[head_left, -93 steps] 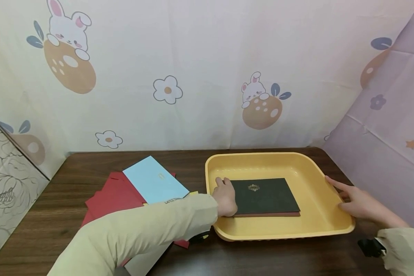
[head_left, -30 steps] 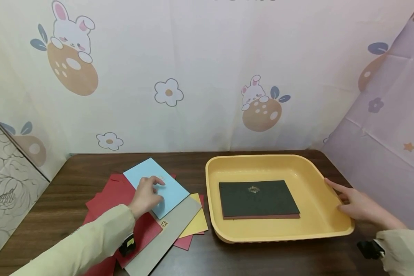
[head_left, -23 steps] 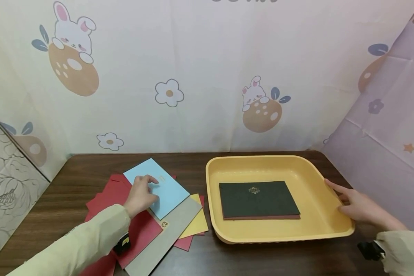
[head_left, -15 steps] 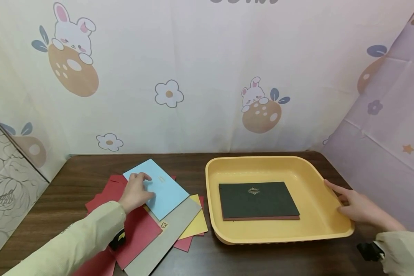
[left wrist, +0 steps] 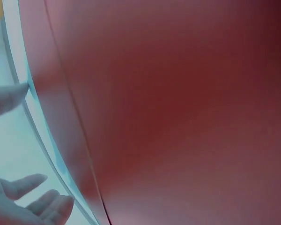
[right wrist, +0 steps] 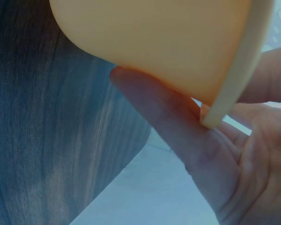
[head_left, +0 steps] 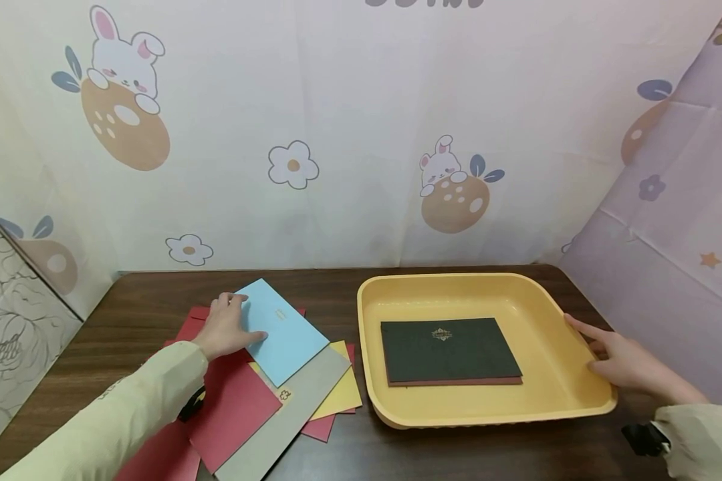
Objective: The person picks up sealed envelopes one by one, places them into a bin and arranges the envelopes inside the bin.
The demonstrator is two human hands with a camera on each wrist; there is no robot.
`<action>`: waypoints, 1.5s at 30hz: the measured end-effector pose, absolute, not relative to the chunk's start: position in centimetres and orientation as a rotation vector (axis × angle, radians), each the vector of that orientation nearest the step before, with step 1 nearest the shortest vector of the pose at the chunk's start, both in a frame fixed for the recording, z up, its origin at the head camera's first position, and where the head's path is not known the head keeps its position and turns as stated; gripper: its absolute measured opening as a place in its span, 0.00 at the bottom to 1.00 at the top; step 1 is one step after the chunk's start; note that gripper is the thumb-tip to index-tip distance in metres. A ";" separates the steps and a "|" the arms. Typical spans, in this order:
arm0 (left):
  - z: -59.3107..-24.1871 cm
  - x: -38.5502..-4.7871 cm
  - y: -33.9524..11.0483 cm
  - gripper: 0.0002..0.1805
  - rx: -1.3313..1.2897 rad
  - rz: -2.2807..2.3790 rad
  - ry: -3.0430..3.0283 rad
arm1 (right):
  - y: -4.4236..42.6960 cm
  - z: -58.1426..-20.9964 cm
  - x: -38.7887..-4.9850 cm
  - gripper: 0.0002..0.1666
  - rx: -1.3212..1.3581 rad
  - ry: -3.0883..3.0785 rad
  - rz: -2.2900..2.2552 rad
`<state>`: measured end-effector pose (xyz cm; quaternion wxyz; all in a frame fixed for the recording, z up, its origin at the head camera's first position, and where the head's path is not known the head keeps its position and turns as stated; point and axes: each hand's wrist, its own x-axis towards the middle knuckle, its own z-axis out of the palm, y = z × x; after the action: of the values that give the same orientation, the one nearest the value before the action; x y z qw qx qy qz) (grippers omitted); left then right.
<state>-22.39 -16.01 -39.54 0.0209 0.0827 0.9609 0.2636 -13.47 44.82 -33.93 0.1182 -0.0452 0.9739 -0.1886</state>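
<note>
My left hand (head_left: 225, 327) is at the left end of a light blue card (head_left: 285, 331) with small gold print, thumb and fingers spread over its edge. In the left wrist view, separated fingers (left wrist: 25, 187) show beside a pale blue edge, with a large red surface filling the rest. My right hand (head_left: 628, 357) holds the right rim of a yellow tray (head_left: 568, 374). The right wrist view shows a finger (right wrist: 150, 101) against the outside of the tray wall and the thumb at the rim. Inside the tray lies a dark card (head_left: 451, 354) with gold print, a reddish one beneath it.
Red envelopes (head_left: 234, 414), a grey card (head_left: 289, 414) and a yellow card (head_left: 339, 391) overlap in a loose pile under the blue card on the brown table (head_left: 439, 457). A patterned curtain (head_left: 349, 133) hangs behind the table.
My left hand has left the tray and come over the pile, then slid left across the blue card to its left end. My right hand stays on the tray rim.
</note>
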 end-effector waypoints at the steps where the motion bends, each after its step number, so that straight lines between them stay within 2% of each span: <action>1: -39.6 -22.5 -16.2 0.47 0.269 0.808 2.977 | 44.8 -33.9 -13.4 0.49 -0.133 2.845 -0.557; 15: -39.9 -24.2 -18.0 0.63 0.282 0.727 2.842 | 45.1 -34.1 -13.5 0.50 -0.141 2.836 -0.560; 26: -40.2 -23.8 -18.4 0.58 0.287 0.598 2.827 | 45.1 -34.0 -13.5 0.50 -0.139 2.826 -0.569; 37: -40.0 -22.6 -16.1 0.56 0.193 0.351 2.960 | 44.7 -33.8 -13.5 0.50 -0.142 2.839 -0.556; 43: -39.7 -22.9 -14.6 0.51 0.091 0.207 3.003 | 44.7 -33.9 -13.6 0.49 -0.154 2.847 -0.548; 45: -39.6 -23.1 -14.1 0.44 0.055 0.149 2.999 | 44.7 -33.9 -13.6 0.49 -0.150 2.848 -0.548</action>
<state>-23.07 -14.07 -39.59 0.0691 0.0183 0.9962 0.0495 -13.58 44.72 -33.88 0.1186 -0.0514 0.9737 -0.1875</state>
